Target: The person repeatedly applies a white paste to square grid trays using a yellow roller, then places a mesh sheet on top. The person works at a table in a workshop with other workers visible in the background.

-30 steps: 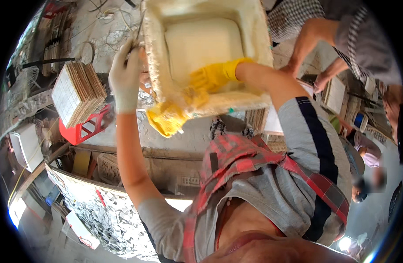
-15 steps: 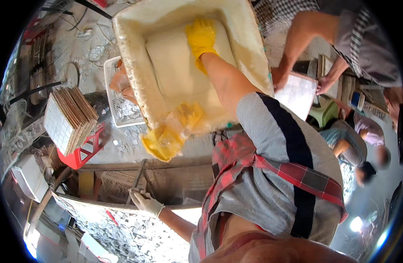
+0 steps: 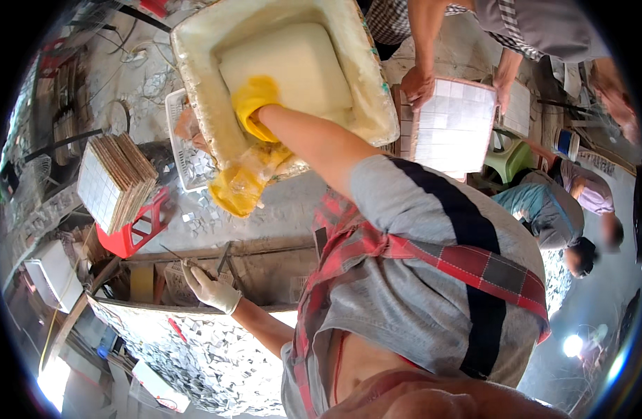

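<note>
My right hand, in a yellow rubber glove, reaches into a big cream-coloured basin at its left inner side. Smooth pale material covers the basin's bottom; whether it is liquid or solid I cannot tell. The glove's fingers bend away and are hidden. Crumpled yellow plastic hangs over the near left corner of the basin. Lower left, my left hand in a white glove hovers by the edge of a bench. Its fingertips are closed on a thin dark rod, whose kind is unclear.
Grey tile chips cover the bench top. A stack of tiled boards leans on a red stool. Beside the basin stands a white basket of chips. At right a co-worker's hands hold a tiled panel near a green stool.
My right hand has moved from the far side of the basin nearer and leftward. My left hand has moved left and up. The co-worker's tiled panel has turned more into view.
</note>
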`<action>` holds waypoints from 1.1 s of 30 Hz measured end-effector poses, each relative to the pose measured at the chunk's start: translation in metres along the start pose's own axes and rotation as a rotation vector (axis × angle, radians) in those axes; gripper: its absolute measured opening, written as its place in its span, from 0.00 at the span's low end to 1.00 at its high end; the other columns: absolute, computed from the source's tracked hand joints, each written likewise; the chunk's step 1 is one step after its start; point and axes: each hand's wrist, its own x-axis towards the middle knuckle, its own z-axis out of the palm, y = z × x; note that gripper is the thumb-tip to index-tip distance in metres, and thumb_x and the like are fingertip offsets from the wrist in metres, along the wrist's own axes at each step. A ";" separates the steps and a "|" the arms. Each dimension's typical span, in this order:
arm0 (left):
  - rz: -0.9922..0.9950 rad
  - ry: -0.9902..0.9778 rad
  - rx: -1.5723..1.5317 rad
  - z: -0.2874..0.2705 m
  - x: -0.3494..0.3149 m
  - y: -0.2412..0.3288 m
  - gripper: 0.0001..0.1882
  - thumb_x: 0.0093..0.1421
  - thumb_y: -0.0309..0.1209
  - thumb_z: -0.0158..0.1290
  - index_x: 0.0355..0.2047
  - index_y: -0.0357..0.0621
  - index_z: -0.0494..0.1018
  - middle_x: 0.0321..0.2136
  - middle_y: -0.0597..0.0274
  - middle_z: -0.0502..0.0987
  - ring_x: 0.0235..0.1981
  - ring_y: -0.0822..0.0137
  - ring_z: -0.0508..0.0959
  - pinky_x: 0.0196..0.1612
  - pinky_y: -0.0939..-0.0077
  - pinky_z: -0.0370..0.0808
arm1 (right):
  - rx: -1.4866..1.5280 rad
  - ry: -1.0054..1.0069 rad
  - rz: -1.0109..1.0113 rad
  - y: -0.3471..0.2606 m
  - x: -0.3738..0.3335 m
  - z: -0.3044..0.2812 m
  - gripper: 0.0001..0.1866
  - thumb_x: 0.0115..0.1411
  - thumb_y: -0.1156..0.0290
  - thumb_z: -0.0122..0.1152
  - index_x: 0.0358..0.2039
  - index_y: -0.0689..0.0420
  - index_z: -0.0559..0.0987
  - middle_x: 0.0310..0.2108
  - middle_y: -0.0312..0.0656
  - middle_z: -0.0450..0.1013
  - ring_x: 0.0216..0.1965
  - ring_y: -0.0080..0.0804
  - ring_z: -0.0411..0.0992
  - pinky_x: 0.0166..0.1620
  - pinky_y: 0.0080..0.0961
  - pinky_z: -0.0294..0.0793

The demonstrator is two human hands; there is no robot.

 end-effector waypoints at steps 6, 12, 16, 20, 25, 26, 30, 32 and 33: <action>-0.347 0.092 -0.142 -0.006 -0.029 -0.021 0.22 0.73 0.32 0.48 0.62 0.32 0.70 0.40 0.63 0.77 0.30 0.78 0.68 0.28 0.84 0.64 | 0.139 0.004 0.156 0.164 0.049 -0.006 0.28 0.70 0.57 0.46 0.66 0.56 0.69 0.70 0.53 0.61 0.68 0.50 0.62 0.67 0.49 0.61; -0.487 0.150 -0.198 -0.041 -0.048 -0.061 0.22 0.74 0.29 0.45 0.65 0.35 0.67 0.44 0.64 0.77 0.30 0.79 0.70 0.28 0.88 0.63 | 0.214 0.046 0.048 0.154 0.073 0.048 0.22 0.68 0.56 0.50 0.54 0.56 0.78 0.54 0.51 0.75 0.58 0.50 0.70 0.61 0.41 0.67; -0.441 0.047 -0.240 -0.023 -0.042 -0.043 0.25 0.74 0.29 0.46 0.68 0.34 0.62 0.48 0.63 0.77 0.31 0.79 0.70 0.29 0.88 0.64 | 0.428 0.184 -0.652 0.060 0.043 0.032 0.17 0.62 0.63 0.55 0.48 0.56 0.79 0.50 0.50 0.74 0.53 0.54 0.70 0.60 0.45 0.67; -0.264 -0.131 -0.147 0.005 0.006 -0.016 0.24 0.74 0.29 0.47 0.67 0.34 0.64 0.53 0.63 0.77 0.38 0.79 0.73 0.35 0.88 0.69 | 0.463 -0.052 -1.241 0.096 -0.015 0.007 0.19 0.58 0.69 0.60 0.50 0.57 0.80 0.54 0.48 0.74 0.57 0.55 0.68 0.63 0.46 0.65; 0.164 -0.527 -0.073 0.128 0.073 0.083 0.21 0.71 0.27 0.50 0.62 0.35 0.71 0.53 0.58 0.79 0.45 0.69 0.79 0.48 0.76 0.75 | 0.397 -0.952 -0.781 0.187 -0.027 -0.037 0.15 0.62 0.71 0.56 0.48 0.56 0.82 0.51 0.48 0.78 0.52 0.48 0.75 0.56 0.43 0.73; 0.364 -0.615 -0.018 0.163 0.080 0.102 0.20 0.69 0.27 0.52 0.60 0.36 0.73 0.51 0.55 0.80 0.45 0.65 0.80 0.49 0.74 0.75 | 0.622 -1.028 -0.289 0.214 -0.022 -0.053 0.16 0.65 0.69 0.54 0.51 0.54 0.82 0.51 0.49 0.79 0.50 0.47 0.77 0.54 0.43 0.75; 0.873 -0.808 0.465 0.338 0.101 0.103 0.14 0.65 0.30 0.52 0.50 0.51 0.79 0.41 0.47 0.80 0.47 0.49 0.80 0.51 0.59 0.77 | 0.097 -0.515 -0.217 0.256 -0.014 -0.042 0.14 0.59 0.67 0.59 0.40 0.58 0.86 0.42 0.54 0.81 0.44 0.55 0.80 0.48 0.47 0.78; 0.969 -0.882 0.479 0.405 0.107 0.081 0.13 0.66 0.32 0.51 0.48 0.53 0.80 0.41 0.47 0.80 0.46 0.47 0.80 0.50 0.54 0.77 | 0.216 -0.408 -0.229 0.240 -0.029 -0.071 0.15 0.58 0.64 0.60 0.40 0.58 0.86 0.42 0.57 0.81 0.43 0.56 0.80 0.47 0.48 0.78; 0.963 -0.864 0.529 0.435 0.108 0.071 0.13 0.66 0.32 0.51 0.48 0.53 0.80 0.41 0.48 0.81 0.46 0.47 0.80 0.50 0.54 0.78 | 0.192 -0.440 -0.228 0.235 -0.032 -0.088 0.15 0.58 0.63 0.60 0.39 0.58 0.86 0.42 0.58 0.80 0.44 0.57 0.80 0.46 0.49 0.78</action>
